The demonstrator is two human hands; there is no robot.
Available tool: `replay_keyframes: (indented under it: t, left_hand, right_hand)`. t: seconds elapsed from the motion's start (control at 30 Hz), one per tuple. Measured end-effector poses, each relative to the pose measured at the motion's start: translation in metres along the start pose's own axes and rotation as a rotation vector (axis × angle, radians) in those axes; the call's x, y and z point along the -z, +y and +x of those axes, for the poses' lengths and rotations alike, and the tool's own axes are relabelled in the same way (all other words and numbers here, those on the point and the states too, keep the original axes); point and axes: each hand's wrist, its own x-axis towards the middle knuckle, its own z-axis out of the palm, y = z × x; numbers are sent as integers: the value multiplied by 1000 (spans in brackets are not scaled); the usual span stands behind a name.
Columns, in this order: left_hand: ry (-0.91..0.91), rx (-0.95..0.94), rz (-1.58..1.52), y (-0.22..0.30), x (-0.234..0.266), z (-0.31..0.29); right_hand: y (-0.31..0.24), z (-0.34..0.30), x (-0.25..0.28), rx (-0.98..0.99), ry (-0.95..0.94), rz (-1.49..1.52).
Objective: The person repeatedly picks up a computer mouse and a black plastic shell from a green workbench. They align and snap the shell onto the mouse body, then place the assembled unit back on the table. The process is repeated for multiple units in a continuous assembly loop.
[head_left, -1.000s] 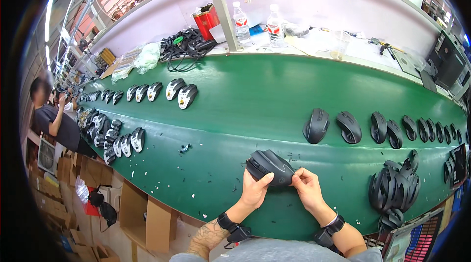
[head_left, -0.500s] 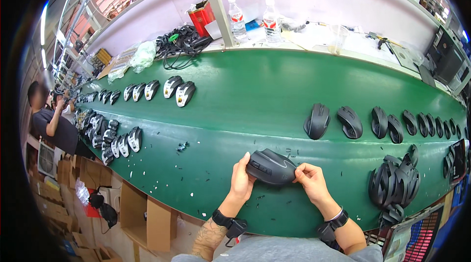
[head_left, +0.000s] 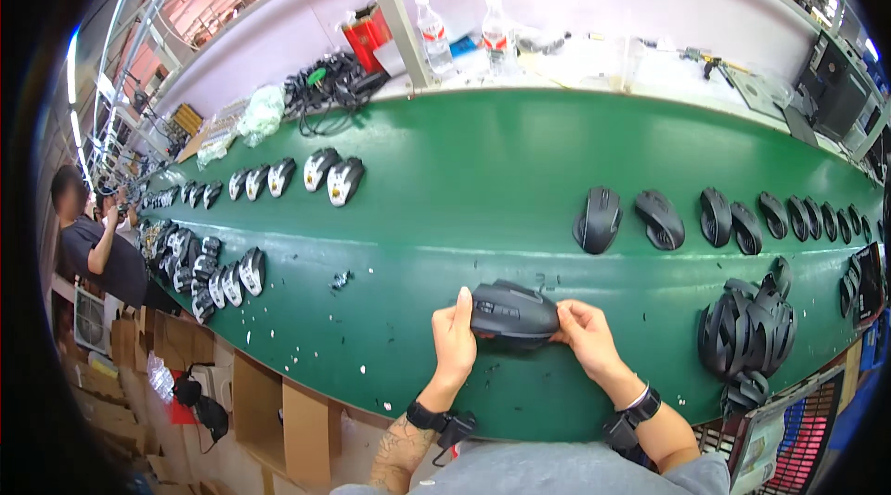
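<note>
A black computer mouse [head_left: 512, 311] is held just above the green work surface, its side buttons facing me. My left hand [head_left: 455, 339] grips its left end, thumb up along the edge. At the other end, my right hand [head_left: 583, 333] pinches the mouse between thumb and fingers. Small black bits [head_left: 548, 283] lie on the green surface just beyond it. Further to the right, a pile of black mouse shell parts [head_left: 747, 328] sits near the front edge.
A row of black mice [head_left: 597, 219] runs off to the right. White-and-black mouse bodies [head_left: 345, 181] line the left, with more heaped nearer [head_left: 251, 270]. Water bottles [head_left: 433, 34] and tangled cables [head_left: 329, 87] stand at the back. A co-worker [head_left: 102, 244] is at far left; cardboard boxes [head_left: 311, 430] lie below.
The mouse has tilted slightly so more of its side shows. My left fingers have shifted at its end, and my right hand still pinches the other end. The whole view has moved a little.
</note>
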Motion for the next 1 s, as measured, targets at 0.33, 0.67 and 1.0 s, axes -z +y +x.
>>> replay_keyframes:
  t: [0.33, 0.67, 1.0]
  left_hand:
    - [-182, 51, -70, 1, -4, -6]
    - [-244, 33, -72, 5, -4, -6]
    - [-162, 31, -221, -3, -7, -1]
  right_hand:
    - [8, 2, 5, 61, 90, 26]
    - [3, 1, 1, 187, 158, -42]
    - [-1, -1, 5, 223, 184, -44]
